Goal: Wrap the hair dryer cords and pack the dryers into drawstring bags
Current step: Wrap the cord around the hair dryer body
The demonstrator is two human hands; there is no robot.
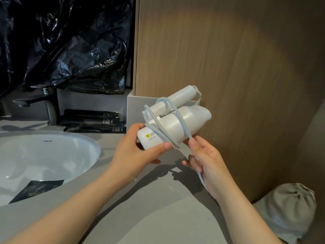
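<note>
Cord (202, 178) partly hidden behind right hand (209, 162)

two bare forearms, no sleeves; left hand (133, 152), right hand (209, 162), short plain nails

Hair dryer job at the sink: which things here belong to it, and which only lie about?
Belong: hair dryer, its cord, left hand holding the dryer, right hand guiding the cord, grey drawstring bag.

Lying about: faucet, black sachets, black plastic sheet, dark packet in the sink.
</note>
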